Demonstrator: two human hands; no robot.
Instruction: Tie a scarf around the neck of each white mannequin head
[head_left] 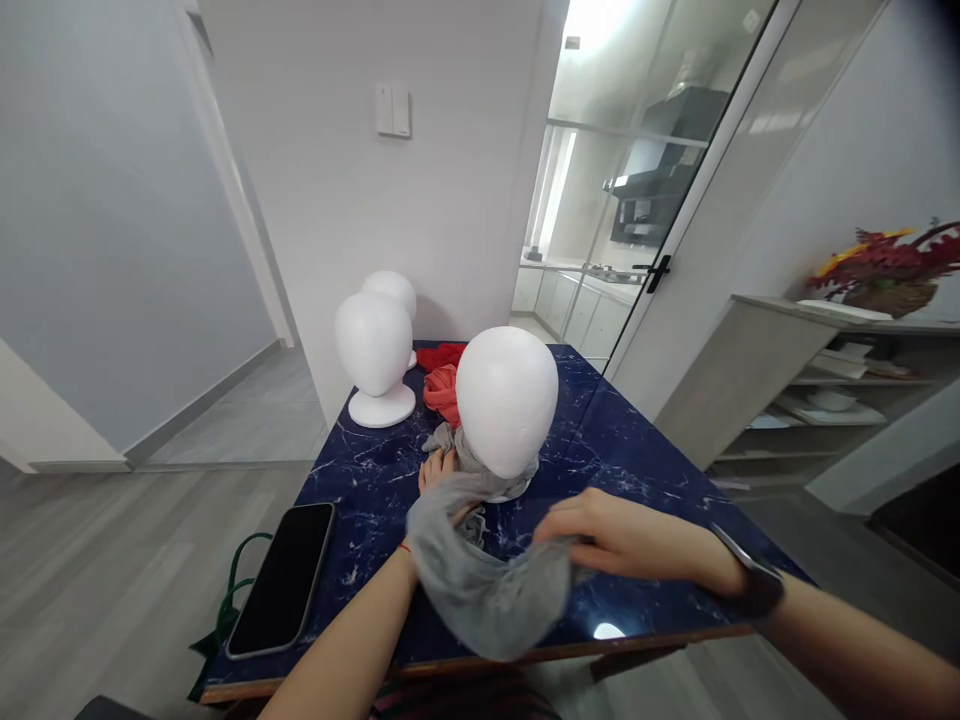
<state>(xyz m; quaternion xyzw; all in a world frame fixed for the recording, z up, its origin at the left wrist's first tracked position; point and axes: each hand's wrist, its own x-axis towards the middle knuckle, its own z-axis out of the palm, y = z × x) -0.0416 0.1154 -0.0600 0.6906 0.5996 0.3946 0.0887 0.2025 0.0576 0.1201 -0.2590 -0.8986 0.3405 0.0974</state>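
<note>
A white foam mannequin head stands upright near the middle of the table. A thin grey scarf wraps around its neck, and a long loop of it sags toward the table's front edge. My left hand is at the left of the neck, its fingers closed on the scarf there; part of this hand is hidden beneath the grey fabric. To the right of the loop, my right hand grips the scarf's other end. The hanging fabric is slightly blurred.
Two more white foam heads, a nearer one and a farther one, stand at the back left. Red cloth lies between them and the middle head. A phone rests at the left edge of the blue marbled table.
</note>
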